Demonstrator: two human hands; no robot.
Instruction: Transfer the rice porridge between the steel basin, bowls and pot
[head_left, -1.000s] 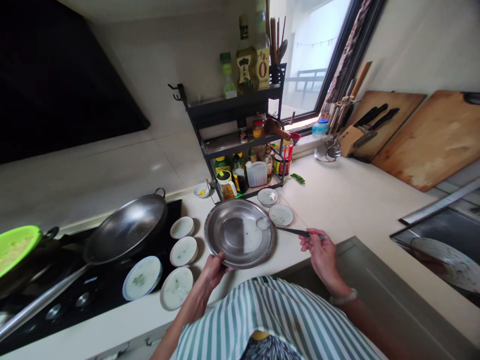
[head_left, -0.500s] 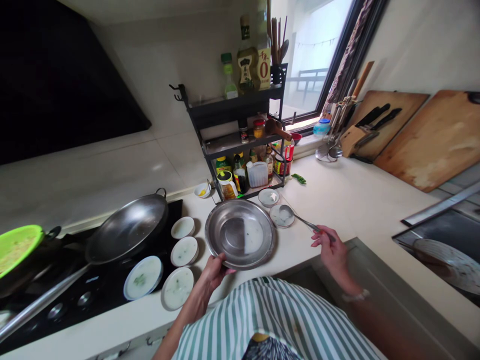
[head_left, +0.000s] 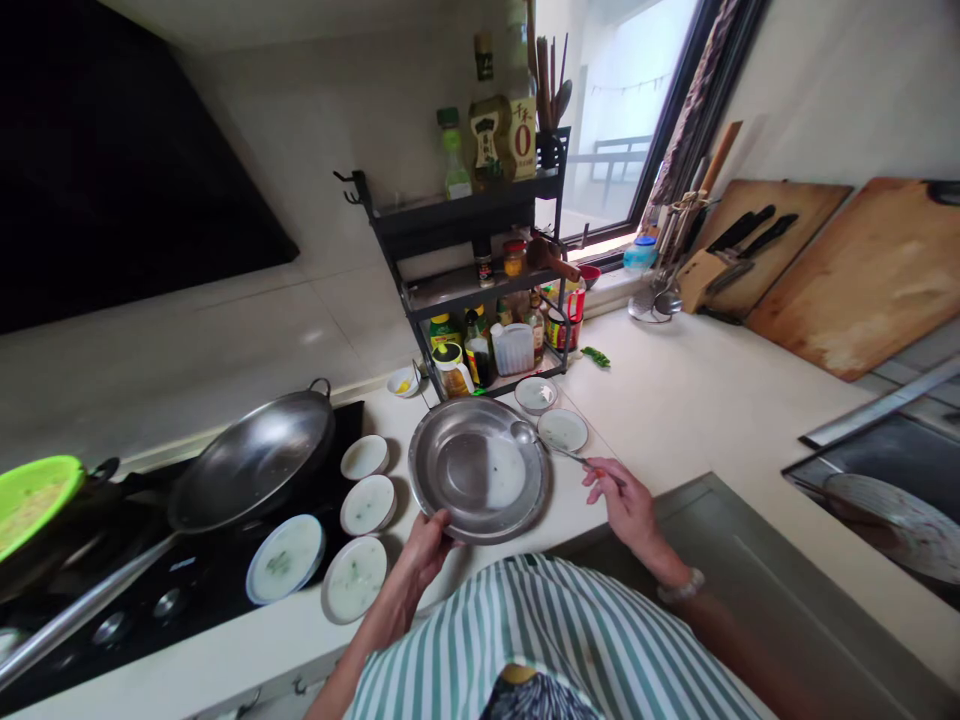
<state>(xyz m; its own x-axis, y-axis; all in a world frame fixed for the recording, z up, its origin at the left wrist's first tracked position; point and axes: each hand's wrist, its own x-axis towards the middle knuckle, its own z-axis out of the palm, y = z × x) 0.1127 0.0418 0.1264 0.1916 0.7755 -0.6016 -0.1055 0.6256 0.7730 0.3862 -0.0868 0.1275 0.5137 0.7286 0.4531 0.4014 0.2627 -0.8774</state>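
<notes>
My left hand (head_left: 429, 545) grips the near-left rim of a wide metal basin (head_left: 457, 470), thumb over the edge. Some milky white liquid (head_left: 506, 472) lies in the basin's right side. My right hand (head_left: 628, 508) is closed around the handle of a metal ladle (head_left: 523, 432), whose small bowl hangs over the basin's right rim. Just right of the basin are a shallow dish (head_left: 562, 430) and a small bowl (head_left: 535, 394), both with whitish liquid. Left of it stand several white bowls (head_left: 368, 503) of pale liquid with green bits.
A wok (head_left: 255, 462) and a green basket (head_left: 37, 500) sit over the black stove at left. Behind the basin stands a black rack (head_left: 465, 205) of bottles and jars. Cutting boards (head_left: 862, 270) and a knife block (head_left: 701, 280) lean at the right, near the sink (head_left: 885, 500).
My right hand has moved left with the ladle, bringing its bowl from above the shallow dish to the basin's right rim. My left hand keeps its hold on the basin.
</notes>
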